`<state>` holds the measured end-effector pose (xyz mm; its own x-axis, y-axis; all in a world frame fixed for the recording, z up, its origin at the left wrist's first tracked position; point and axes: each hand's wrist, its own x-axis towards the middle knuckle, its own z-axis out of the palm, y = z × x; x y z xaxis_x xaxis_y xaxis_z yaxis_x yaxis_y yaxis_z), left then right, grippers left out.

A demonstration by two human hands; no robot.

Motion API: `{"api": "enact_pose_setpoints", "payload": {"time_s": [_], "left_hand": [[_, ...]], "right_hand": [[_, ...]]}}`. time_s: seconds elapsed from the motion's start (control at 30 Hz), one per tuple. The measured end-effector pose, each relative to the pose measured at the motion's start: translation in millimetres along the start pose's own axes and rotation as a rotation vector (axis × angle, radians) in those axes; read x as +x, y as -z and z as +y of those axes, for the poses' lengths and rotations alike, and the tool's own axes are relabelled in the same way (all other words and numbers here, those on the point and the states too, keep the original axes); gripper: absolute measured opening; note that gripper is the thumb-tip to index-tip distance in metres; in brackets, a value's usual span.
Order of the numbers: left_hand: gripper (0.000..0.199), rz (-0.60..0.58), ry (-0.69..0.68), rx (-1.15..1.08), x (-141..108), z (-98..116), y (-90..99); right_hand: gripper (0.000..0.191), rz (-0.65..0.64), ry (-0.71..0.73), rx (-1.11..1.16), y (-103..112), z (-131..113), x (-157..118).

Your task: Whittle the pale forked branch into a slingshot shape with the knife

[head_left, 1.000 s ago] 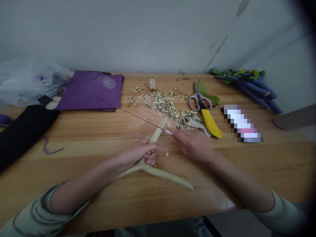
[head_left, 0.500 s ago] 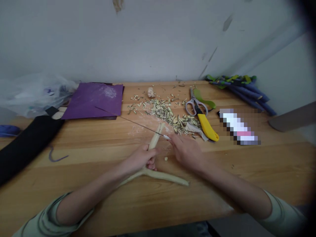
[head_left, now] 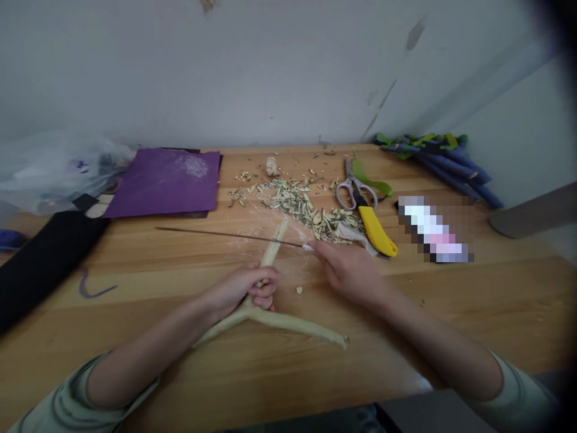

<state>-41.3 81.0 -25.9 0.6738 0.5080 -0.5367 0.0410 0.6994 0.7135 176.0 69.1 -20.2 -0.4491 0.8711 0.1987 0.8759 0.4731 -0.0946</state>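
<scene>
A peeled, pale forked stick (head_left: 293,323) lies low over the table, its single upper arm pointing away from me. My left hand (head_left: 261,288) is wrapped round that arm just above the fork. In my right hand (head_left: 347,270) is the white end of a long, thin dark rod-like tool (head_left: 216,233), which may be a fine file. The tool stretches leftward across the stick near its top and touches or passes just over it. Beyond the stick is a pile of bark shavings (head_left: 297,201).
Scissors (head_left: 356,191) and a yellow-handled cutter (head_left: 377,231) lie right of the shavings, beside a pixelated phone (head_left: 433,231). Purple sheets (head_left: 166,180), a plastic bag (head_left: 58,171) and a black item (head_left: 49,264) are at left. Blue-purple sticks (head_left: 451,165) lie at back right.
The tool has swung to lie nearly level across the stick, its far tip nearer to me. My left hand and the stick have shifted slightly left in view.
</scene>
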Motion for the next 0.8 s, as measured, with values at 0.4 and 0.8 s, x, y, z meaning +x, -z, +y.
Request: {"api": "enact_pose_setpoints", "payload": {"time_s": [0.4, 0.8], "left_hand": [[0.030, 0.020, -0.009, -0.033, 0.6, -0.4, -0.7], [0.033, 0.030, 0.016, -0.098, 0.7, 2.8, 2.1]], "right_hand": [[0.027, 0.024, 0.026, 0.066, -10.2, -6.1, -3.0], [0.027, -0.039, -0.036, 0.061, -8.9, -4.6, -3.4]]}}
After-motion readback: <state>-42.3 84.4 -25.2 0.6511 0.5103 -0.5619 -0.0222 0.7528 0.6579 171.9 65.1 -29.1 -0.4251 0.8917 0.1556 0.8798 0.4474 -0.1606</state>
